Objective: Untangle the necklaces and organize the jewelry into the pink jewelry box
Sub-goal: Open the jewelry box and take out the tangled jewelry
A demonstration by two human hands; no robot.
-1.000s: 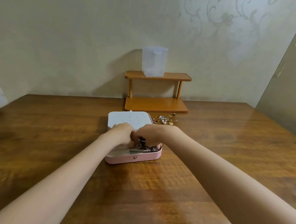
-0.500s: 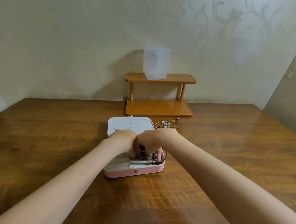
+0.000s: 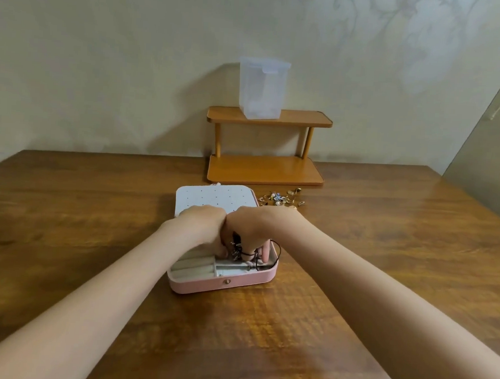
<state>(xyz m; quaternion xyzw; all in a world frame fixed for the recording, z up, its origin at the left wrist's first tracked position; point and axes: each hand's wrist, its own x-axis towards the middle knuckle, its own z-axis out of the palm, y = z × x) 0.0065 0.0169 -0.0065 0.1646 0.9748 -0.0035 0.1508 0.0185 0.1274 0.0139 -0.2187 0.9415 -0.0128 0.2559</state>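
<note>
The pink jewelry box point(image 3: 222, 284) lies open on the wooden table, its white dotted lid point(image 3: 213, 198) folded back. Both hands meet over the box's right side. My left hand point(image 3: 202, 226) has its fingers curled down into the tray. My right hand point(image 3: 249, 233) pinches a dark cord necklace with metal charms point(image 3: 237, 251), whose cord loops over the box's right rim. Pale ring rolls point(image 3: 191, 266) fill the left compartments. Whether the left hand also holds the necklace is hidden.
A pile of small gold rings and earrings point(image 3: 280, 198) lies on the table behind my right hand. A two-tier wooden shelf point(image 3: 264, 168) stands against the wall, with a clear plastic container point(image 3: 262, 87) on its top tier.
The view has tilted down, so the box and hands sit lower in the frame. Both hands stay over the box, working the dark necklace lower into the right compartment.
</note>
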